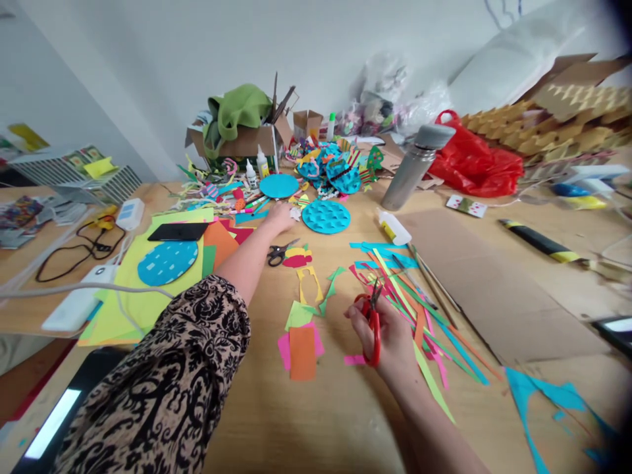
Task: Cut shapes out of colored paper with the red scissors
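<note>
Red-handled scissors [375, 329] are gripped in my right hand [392, 332], blades pointing away from me. Stretched far forward, my left hand [281, 216] is low over the table beside a small whitish piece [295, 213]; its fingers are too small and hidden to make out. Right of it lies a blue paper disc with raised flaps [326, 217], and behind it a plain blue disc [279, 186]. Black scissors [282, 253] and red and yellow paper cutouts [298, 257] are nearer me. Orange paper [302, 354] overlaps pink and green pieces.
Colored paper strips [424, 316] spread right of my right hand, near cardboard [494, 289]. A steel bottle [417, 168], a glue bottle [395, 228] and a utility knife [538, 241] are at the right. A phone [178, 232] and spotted blue disc [168, 263] rest on yellow sheets [118, 309].
</note>
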{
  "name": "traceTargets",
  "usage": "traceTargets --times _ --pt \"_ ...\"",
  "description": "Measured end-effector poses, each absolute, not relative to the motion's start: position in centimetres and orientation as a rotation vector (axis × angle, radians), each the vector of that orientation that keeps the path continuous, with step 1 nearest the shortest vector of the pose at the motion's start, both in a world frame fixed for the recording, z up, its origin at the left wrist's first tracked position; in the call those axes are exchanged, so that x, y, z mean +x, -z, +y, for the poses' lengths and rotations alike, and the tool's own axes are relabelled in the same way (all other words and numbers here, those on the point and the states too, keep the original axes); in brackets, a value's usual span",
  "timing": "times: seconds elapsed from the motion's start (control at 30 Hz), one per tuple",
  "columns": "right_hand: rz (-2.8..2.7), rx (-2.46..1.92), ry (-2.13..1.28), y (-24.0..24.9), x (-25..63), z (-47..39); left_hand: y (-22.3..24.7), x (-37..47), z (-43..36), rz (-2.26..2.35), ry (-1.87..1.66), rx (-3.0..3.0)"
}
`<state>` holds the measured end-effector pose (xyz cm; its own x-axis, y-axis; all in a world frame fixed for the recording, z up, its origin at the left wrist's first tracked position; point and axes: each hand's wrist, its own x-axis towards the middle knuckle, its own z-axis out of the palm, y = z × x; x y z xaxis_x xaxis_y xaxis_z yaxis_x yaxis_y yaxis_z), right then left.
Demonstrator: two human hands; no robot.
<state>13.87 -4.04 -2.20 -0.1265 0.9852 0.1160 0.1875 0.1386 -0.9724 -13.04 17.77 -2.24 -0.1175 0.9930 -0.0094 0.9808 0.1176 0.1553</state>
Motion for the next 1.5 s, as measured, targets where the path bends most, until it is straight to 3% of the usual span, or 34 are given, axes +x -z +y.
traceTargets --times 0.3,0.6,0.8,1.17,1.5 --pt "-1.383 -1.238 -1.000 1.4 13.9 -4.0 -0.5 -11.4 12.7 2.177 -0.595 2.050" --pt "-1.270 -1.253 -0.896 0.5 14.7 -3.5 -1.4 -8.9 0.9 1.636 -0.405 2.086" --pt "-1.071 -1.169 -0.863 -0.1 15.4 -3.2 0.2 -8.0 -2.7 1.824 -0.269 2.110" --pt "-0.993 -1.167 -0.690 -0.6 16.6 -2.5 0.4 -2.0 -0.9 2.009 -0.003 2.169" --pt "-0.986 -1.174 -0.725 -0.9 16.5 -2.6 1.3 0.5 3.9 1.976 -0.085 2.101"
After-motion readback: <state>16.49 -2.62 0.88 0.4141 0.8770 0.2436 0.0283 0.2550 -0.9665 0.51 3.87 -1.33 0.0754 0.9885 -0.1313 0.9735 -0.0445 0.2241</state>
